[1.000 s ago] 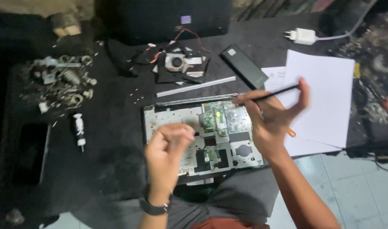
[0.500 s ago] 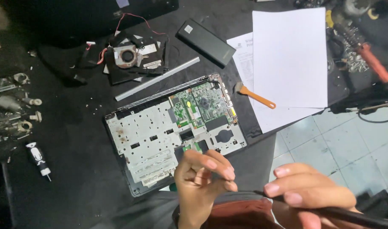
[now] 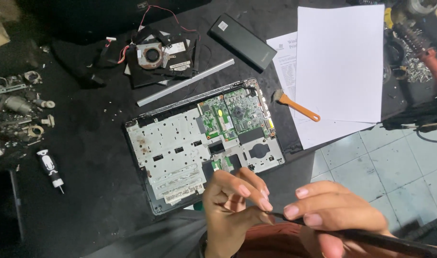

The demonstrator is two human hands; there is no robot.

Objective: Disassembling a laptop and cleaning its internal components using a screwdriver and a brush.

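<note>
Right now the black worktable (image 3: 85, 157) carries everything, and the biggest thing on it is the opened laptop base (image 3: 202, 143), lying flat with its silver inner frame up and its green circuit board (image 3: 233, 117) bared toward the far right corner. To the right lies a stack of white paper sheets (image 3: 340, 62), with an orange-handled brush (image 3: 295, 106) resting at their left edge. Beyond the laptop sit a removed cooling fan (image 3: 154, 55) with red wires, a black battery pack (image 3: 242, 42) and a loose silver strip (image 3: 185, 89). A small screwdriver (image 3: 50, 167) lies well to the left, near a scatter of metal parts (image 3: 18, 105).

Both hands are raised close to the camera, over the near edge of the laptop and not touching it. The left hand (image 3: 233, 210) has its fingers curled and pinched at the tip of a thin dark tool (image 3: 362, 235); the right hand (image 3: 333, 215) is closed around the shaft of that same tool. Whether something tiny sits between the left fingertips I cannot tell.

To my eye, this is fine work at the tool's tip. It would go best done low over the table, so that anything dropped lands on the dark surface rather than the tiled floor (image 3: 395, 162), and with the tip kept clear of the bare board.
</note>
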